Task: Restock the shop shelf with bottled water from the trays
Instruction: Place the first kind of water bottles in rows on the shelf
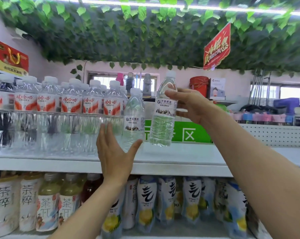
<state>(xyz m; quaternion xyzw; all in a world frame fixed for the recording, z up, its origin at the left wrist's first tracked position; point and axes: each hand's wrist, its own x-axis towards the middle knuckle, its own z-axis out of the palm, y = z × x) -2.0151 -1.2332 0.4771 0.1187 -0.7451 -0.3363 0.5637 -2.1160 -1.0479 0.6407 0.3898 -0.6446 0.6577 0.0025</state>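
White metal made the shelf [180, 157], and its front edge ran across the view below both hands. On the left part of the shelf a row of red-labelled water bottles [68, 104] stood close together, up to the front edge. Just to the right of this row stood one standing bottle [133, 121] with a white label, upright.

The right hand [192, 106] gripped the held bottle [163, 121] around its label, with the fingers curled behind it and the thumb on the shoulder. This bottle was a little tilted and was just beside the standing bottle, with a narrow gap between them. Its base was low over the board; I could not tell if it touched.

The left hand [114, 152] was open, with straight fingers pointing up in front of the last red-labelled bottles. Its spread thumb reached the lower part of the standing bottle and seemed to touch it.

To the right of the held bottle the board was bare as far as the edge of the view. Behind it stood a green sign [185, 133] and a perforated back panel [275, 135]. Under the shelf, tea and lemon drinks [145, 200] filled the lower level.
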